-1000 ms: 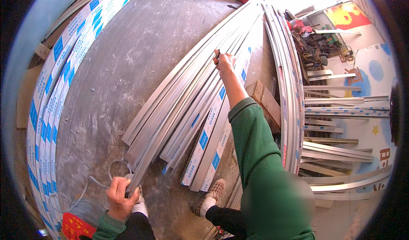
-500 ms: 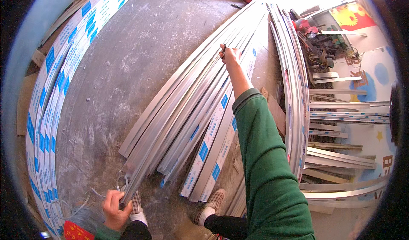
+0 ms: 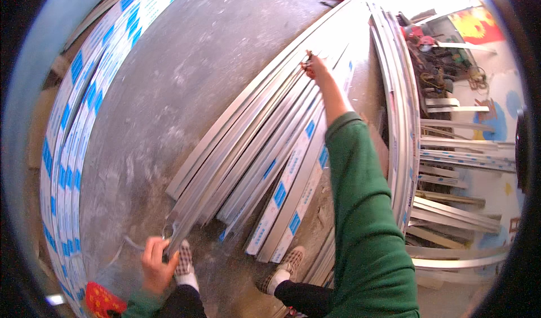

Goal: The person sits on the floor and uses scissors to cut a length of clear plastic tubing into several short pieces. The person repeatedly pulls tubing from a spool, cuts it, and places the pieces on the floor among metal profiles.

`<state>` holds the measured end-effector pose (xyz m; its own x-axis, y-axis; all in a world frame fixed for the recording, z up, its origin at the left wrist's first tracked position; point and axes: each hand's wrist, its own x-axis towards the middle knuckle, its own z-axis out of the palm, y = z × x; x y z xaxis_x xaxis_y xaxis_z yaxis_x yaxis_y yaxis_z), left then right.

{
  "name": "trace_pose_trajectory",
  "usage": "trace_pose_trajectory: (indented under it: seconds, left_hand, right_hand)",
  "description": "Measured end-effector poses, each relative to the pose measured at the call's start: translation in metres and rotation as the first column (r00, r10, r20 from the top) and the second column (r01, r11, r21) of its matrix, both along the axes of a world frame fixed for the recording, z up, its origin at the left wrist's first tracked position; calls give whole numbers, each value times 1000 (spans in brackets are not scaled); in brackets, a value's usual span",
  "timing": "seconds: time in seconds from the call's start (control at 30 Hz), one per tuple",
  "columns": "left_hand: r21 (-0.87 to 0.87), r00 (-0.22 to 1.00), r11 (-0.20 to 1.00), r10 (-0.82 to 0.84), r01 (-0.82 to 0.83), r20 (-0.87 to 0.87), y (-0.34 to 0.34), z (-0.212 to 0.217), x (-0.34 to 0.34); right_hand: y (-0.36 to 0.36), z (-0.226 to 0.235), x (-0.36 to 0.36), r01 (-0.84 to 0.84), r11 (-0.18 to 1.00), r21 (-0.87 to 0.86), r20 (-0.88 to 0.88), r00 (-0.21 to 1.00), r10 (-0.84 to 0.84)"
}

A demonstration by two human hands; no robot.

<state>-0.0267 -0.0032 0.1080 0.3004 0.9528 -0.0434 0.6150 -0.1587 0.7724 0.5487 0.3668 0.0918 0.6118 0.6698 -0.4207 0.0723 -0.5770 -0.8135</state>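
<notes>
A long, thin silvery metal profile (image 3: 190, 223) runs away from me over a fanned-out pile of similar profiles (image 3: 239, 140). My left hand (image 3: 158, 264) is closed around its near end, low at the left above my shoe. Far along the pile, my right hand (image 3: 318, 70) is also closed, its arm stretched forward. The fingers there seem to grip the same profile, though glare and blur hide the exact hold. Several profiles at the pile's right side carry white and blue film (image 3: 280, 194). Beside my left hand lies a pale loop of strip (image 3: 132, 242).
Film-wrapped profiles (image 3: 76, 143) line the left side. More long profiles (image 3: 401, 126) stand along the right, with short offcuts (image 3: 451, 213) beyond them. Power tools (image 3: 420, 39) sit at the far right. A red patterned bag (image 3: 104, 300) lies at lower left. My checked shoes (image 3: 290, 261) are by the pile.
The whole view has shifted, so the pile appears slightly farther right. Both hands keep their closed hold, and the left hand sits a little higher in the picture.
</notes>
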Motion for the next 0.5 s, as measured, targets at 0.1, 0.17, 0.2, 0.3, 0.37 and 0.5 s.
trace_pose_trajectory:
  seconds: [0.1, 0.17, 0.2, 0.3, 0.37, 0.5]
  left_hand:
    - [117, 999, 993, -12, 17, -49, 9, -21, 7]
    - [99, 999, 995, 27, -24, -26, 17, -41, 19]
    - [148, 999, 989, 19, -13, -36, 23, -50, 26]
    - [175, 999, 983, 52, -52, 7, 40, -74, 44]
    - [202, 998, 977, 71, -69, 0, 49, -84, 48]
    - [225, 994, 970, 104, -94, -31, 51, -90, 48]
  right_hand:
    - [-33, 1, -14, -185, 973, 141, -60, 979, 195]
    - [-69, 8, -40, -300, 921, 250, -162, 924, 346]
    - [-87, 12, -59, -351, 909, 226, -219, 891, 398]
    - [-159, 19, -127, -598, 757, 264, -240, 719, 652]
    - [-209, 21, -174, -668, 731, 137, -245, 692, 678]
    - [-286, 22, -244, -756, 648, 87, -475, 540, 694]
